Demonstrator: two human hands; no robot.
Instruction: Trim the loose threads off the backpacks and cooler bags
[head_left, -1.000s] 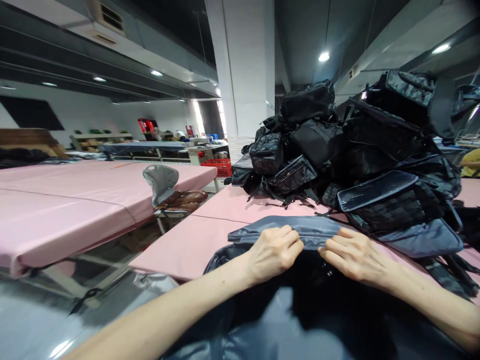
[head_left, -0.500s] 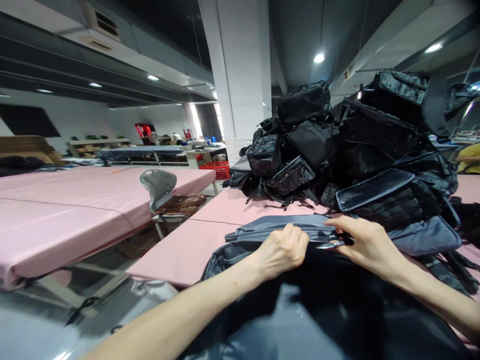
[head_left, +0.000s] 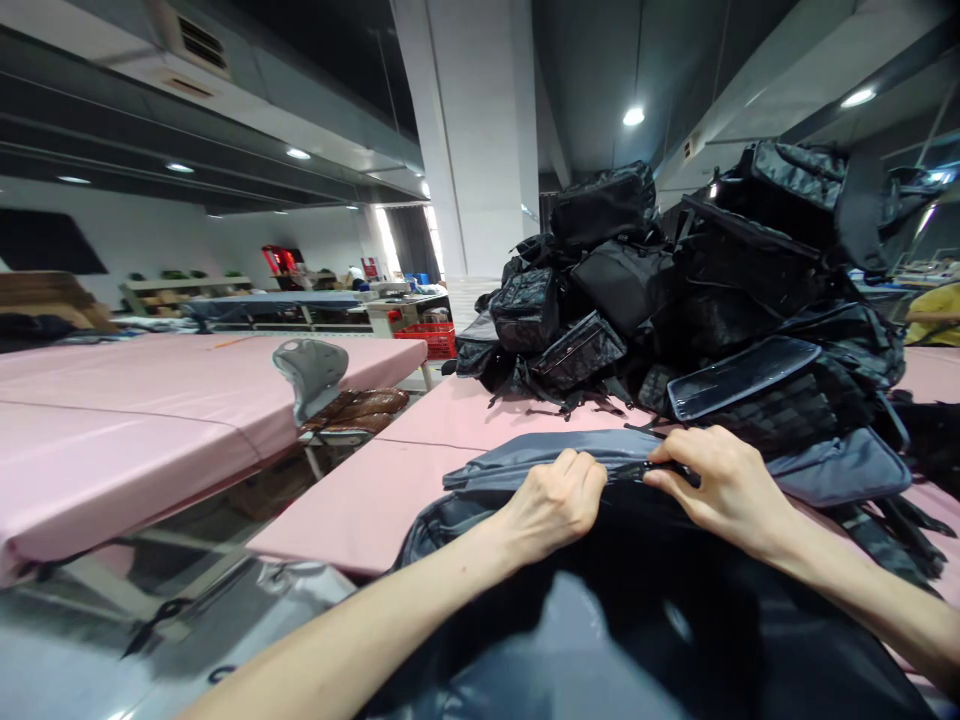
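A large dark bag with a grey-blue lining (head_left: 577,620) lies opened before me at the table's edge. My left hand (head_left: 561,500) is closed around its far edge, bunching the grey fabric. Close by on the right, my right hand (head_left: 712,485) pinches a small pair of dark-handled thread snips (head_left: 684,474) against the same edge. The blades lie along the dark seam and are hard to make out. A grey flap (head_left: 547,445) of the bag shows just beyond both hands.
A tall pile of black and camouflage bags (head_left: 675,290) stands on the pink table (head_left: 360,500) behind the bag. To the left are a grey chair (head_left: 307,375) and a second pink table (head_left: 135,400). A white pillar (head_left: 484,130) rises behind; a yellow sleeve (head_left: 934,310) shows far right.
My right hand has turned and drawn nearer my left hand. The bright snip blades that stuck out between the hands no longer show plainly. My left hand keeps its hold on the edge.
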